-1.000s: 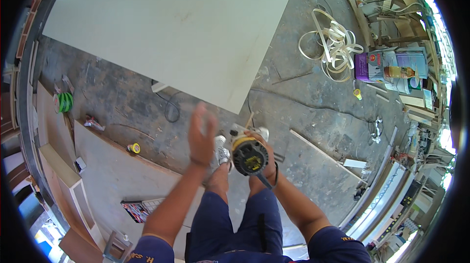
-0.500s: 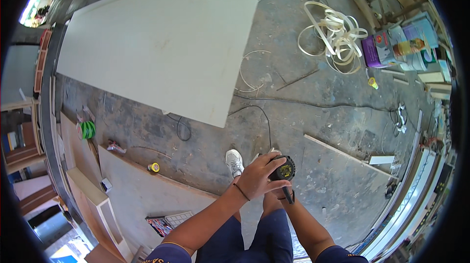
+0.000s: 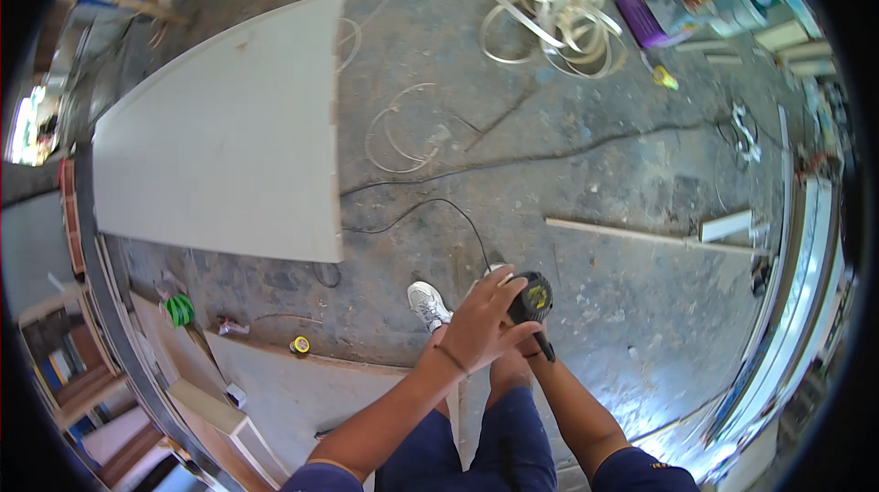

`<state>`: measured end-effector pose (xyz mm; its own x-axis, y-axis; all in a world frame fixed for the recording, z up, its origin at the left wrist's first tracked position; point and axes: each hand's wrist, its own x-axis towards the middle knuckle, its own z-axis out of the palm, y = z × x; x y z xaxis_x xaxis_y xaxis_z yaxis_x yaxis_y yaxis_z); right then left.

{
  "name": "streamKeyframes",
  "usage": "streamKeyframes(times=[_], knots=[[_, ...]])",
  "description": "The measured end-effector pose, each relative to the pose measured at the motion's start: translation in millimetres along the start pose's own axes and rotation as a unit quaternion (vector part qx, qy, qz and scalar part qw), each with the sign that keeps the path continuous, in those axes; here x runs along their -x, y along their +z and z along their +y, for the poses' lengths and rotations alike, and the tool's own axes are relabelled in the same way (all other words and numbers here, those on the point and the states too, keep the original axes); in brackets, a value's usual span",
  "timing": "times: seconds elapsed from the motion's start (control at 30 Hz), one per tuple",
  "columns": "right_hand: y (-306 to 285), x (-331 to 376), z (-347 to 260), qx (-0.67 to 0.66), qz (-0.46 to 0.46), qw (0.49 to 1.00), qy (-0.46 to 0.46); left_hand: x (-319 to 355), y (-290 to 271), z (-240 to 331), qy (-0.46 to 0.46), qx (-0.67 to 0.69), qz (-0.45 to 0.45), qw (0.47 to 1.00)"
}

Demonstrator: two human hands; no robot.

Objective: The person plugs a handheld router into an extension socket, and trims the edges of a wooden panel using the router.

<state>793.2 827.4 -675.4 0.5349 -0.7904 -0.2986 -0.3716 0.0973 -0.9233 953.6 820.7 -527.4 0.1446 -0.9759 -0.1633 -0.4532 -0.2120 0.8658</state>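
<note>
The person stands on a grey concrete floor (image 3: pixel 586 172), both forearms reaching in from below. The left hand (image 3: pixel 481 323) lies over a small black power tool with a yellow-ringed top (image 3: pixel 533 300), fingers spread across its near side and touching it. The right hand (image 3: pixel 526 346) is mostly hidden beneath the left hand and the tool; it appears to grasp the tool's lower body, though its fingers cannot be made out clearly. Just left of the tool, a white shoe (image 3: pixel 428 302) rests on the floor. A thin black cord (image 3: pixel 430 208) runs from the tool away toward a large pale board (image 3: pixel 229 144), which lies flat on the floor well to the left of the tool and farther off. Near the lower left of the tool, a small yellow roll (image 3: pixel 299 344) sits beside the edge of another light panel (image 3: pixel 293 391). To the right of the tool lies a long thin wooden strip (image 3: pixel 641 234). Far beyond the tool, a tangle of pale edging band (image 3: pixel 549 7) is coiled on the floor.
</note>
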Motion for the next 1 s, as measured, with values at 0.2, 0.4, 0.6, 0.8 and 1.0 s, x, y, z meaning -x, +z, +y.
streamKeyframes(times=[0.2, 0.4, 0.6, 0.8, 1.0], knots=[[-40.6, -48.7, 44.4, -0.171, 0.108, 0.962, 0.181, 99.3, -0.8, -0.8, -0.248, 0.038, -0.031, 0.967], [-102.3, -109.3, 182.2, -0.372, 0.364, 0.798, 0.306, 291.1, 24.7, -35.9, -0.376, -0.144, -0.191, 0.895], [-115.1, -117.3, 277.6, -0.428, 0.363, 0.728, 0.393, 271.5, 21.7, -34.6, -0.470, -0.154, -0.173, 0.852], [-114.5, -85.1, 342.1, -0.480, 0.363, 0.675, 0.427, 262.4, 17.1, -36.6, -0.466, -0.151, -0.168, 0.856], [-109.9, -83.5, 370.1, -0.489, 0.381, 0.623, 0.477, 260.6, 18.1, -36.6, -0.462, -0.158, -0.175, 0.855]])
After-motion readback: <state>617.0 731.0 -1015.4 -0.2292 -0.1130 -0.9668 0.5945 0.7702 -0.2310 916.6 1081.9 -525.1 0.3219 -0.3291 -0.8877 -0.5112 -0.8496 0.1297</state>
